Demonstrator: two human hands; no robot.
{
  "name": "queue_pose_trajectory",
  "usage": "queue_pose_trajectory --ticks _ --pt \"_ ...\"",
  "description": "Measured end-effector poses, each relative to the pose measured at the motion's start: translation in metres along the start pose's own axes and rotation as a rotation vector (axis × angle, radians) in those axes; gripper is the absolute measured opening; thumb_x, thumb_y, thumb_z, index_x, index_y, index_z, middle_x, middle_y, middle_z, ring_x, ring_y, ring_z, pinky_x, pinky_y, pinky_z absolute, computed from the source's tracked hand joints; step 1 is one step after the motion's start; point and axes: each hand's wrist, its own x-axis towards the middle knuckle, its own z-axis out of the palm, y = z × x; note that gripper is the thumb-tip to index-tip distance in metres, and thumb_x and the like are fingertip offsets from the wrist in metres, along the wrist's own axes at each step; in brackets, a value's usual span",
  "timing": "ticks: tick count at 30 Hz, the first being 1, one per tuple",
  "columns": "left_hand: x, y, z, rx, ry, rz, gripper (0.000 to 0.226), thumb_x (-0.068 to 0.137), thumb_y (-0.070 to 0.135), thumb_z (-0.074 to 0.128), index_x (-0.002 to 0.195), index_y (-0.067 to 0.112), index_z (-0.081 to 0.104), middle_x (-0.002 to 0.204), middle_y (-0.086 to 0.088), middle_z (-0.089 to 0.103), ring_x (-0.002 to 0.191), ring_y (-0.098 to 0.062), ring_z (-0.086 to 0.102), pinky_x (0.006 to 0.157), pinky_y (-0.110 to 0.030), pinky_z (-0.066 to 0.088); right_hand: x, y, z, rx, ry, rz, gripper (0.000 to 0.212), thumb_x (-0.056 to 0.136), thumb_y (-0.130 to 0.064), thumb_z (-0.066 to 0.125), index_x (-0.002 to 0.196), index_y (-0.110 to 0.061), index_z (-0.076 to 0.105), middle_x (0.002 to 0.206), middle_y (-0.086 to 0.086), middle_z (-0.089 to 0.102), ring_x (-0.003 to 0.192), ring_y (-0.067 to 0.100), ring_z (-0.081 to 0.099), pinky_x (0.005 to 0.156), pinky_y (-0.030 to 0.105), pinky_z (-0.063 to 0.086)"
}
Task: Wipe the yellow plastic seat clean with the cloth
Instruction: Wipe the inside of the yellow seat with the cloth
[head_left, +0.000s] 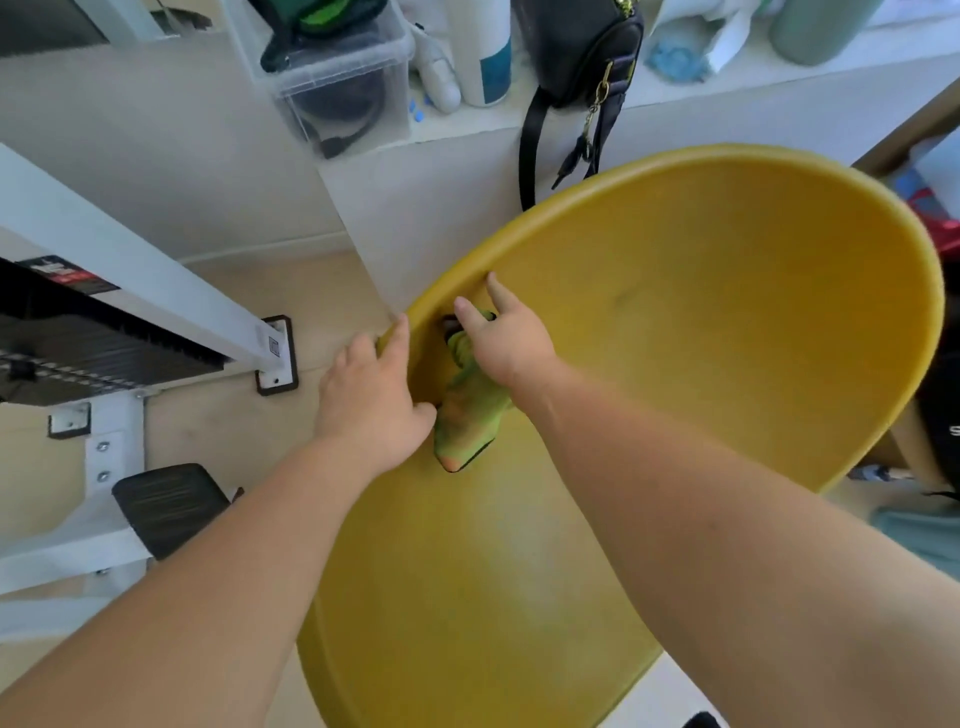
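Yellow seat (675, 364), left hand (369, 400) gripping its rim, right hand (506, 338) spread flat, pressing green cloth (467, 415)

Yel. seat (675, 338) = smooth matt plastic, cloth (467, 421) = soft green fabric, box (343, 98) = clear glossy plastic.

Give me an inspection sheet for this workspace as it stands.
Surface: yellow seat, faint dark mark on it.
Job's things: green cloth against the seat's inner wall near the rim.
Clutter: black bag and clear box on the white ledge.
Grippers: left hand grips the seat's rim; right hand presses the cloth, visible fingers straight.
Cables: nothing seen.
Surroundings: white metal frame, wooden floor.
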Motion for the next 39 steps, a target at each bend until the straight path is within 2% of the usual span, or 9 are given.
queue_pose_trajectory --ticks 5,11,15,18,24,28,32,35,39 --pt "-0.036 -0.003 0.015 -0.033 -0.002 -0.048 0.100 0.080 0.039 0.063 0.157 0.029 0.001 0.141 -0.012 0.034 0.131 -0.033 0.035 0.104 -0.044 0.040 -0.026 0.021 -0.009 -0.067 -0.065 -0.057 0.067 0.100 -0.054 0.050 0.158 -0.039 0.022 0.148 -0.002 0.052 0.129 0.025 0.053 0.096 0.036 0.048" --pt "-0.087 0.005 0.034 -0.044 -0.035 -0.093 0.104 0.079 0.039 0.064 0.157 0.030 -0.004 0.140 -0.010 0.032 0.127 -0.032 0.037 0.100 -0.045 0.044 -0.076 0.064 -0.012 -0.055 -0.086 -0.028 0.066 0.098 -0.055 0.051 0.157 -0.044 0.022 0.110 -0.005 0.061 0.060 0.017 0.054 0.060 0.034 0.048" --pt "-0.120 0.009 0.047 -0.059 -0.035 -0.096 0.100 0.081 0.042 0.061 0.157 0.028 -0.002 0.134 -0.010 0.036 0.122 -0.030 0.041 0.094 -0.041 0.047 -0.102 0.086 0.002 -0.039 -0.101 -0.028 0.065 0.096 -0.054 0.053 0.155 -0.045 0.027 0.126 -0.004 0.061 0.065 0.013 0.059 0.062 0.031 0.047" --pt "-0.147 0.003 0.056 -0.083 -0.005 -0.059 0.095 0.083 0.043 0.058 0.158 0.026 0.001 0.126 -0.006 0.039 0.114 -0.025 0.045 0.087 -0.038 0.048 -0.117 0.089 0.014 -0.011 -0.062 -0.045 0.065 0.097 -0.055 0.052 0.156 -0.041 0.028 0.151 0.000 0.050 0.112 0.019 0.061 0.084 0.030 0.047" --pt "-0.228 -0.017 0.082 -0.141 -0.024 0.037 0.086 0.086 0.039 0.054 0.158 0.021 0.012 0.103 0.002 0.039 0.092 -0.016 0.042 0.079 -0.031 0.041 -0.138 0.074 0.022 0.109 0.150 0.032 0.064 0.095 -0.059 0.054 0.152 -0.033 0.042 0.150 -0.006 0.050 0.133 0.019 0.051 0.093 0.029 0.043" --pt "-0.278 -0.037 0.100 -0.226 -0.155 0.168 0.085 0.086 0.040 0.048 0.158 0.019 0.008 0.109 0.005 0.038 0.098 -0.013 0.045 0.086 -0.024 0.042 -0.161 0.062 0.055 -0.148 0.096 0.073 0.080 0.087 -0.066 0.061 0.153 -0.028 0.039 0.148 -0.001 0.049 0.123 0.023 0.057 0.090 0.034 0.050" --pt "-0.281 -0.071 0.092 -0.368 -0.295 0.290 0.080 0.083 0.033 0.044 0.157 0.025 0.016 0.130 0.007 0.045 0.120 -0.012 0.046 0.099 -0.025 0.040 -0.182 0.064 0.083 -0.202 0.167 0.096 0.067 0.094 -0.053 0.056 0.152 -0.023 0.041 0.149 0.003 0.036 0.111 0.024 0.058 0.079 0.031 0.043" --pt "-0.261 -0.101 0.074 -0.329 -0.256 0.355 0.071 0.084 0.030 0.046 0.154 0.029 0.029 0.141 0.006 0.045 0.128 -0.015 0.045 0.105 -0.029 0.039 -0.188 0.059 0.097 -0.284 0.214 0.066 0.038 0.095 -0.040 0.055 0.121 -0.013 0.058 0.123 0.007 0.056 0.107 0.030 0.060 0.066 0.031 0.039" --pt "-0.222 -0.129 0.043 -0.201 -0.143 0.327 0.069 0.092 0.028 0.055 0.155 0.028 0.028 0.145 0.000 0.043 0.128 -0.020 0.043 0.106 -0.036 0.038 -0.196 0.058 0.104 -0.313 0.240 0.066 0.024 0.088 -0.036 0.060 0.091 -0.014 0.051 0.098 0.006 0.056 0.083 0.028 0.054 0.054 0.032 0.031"
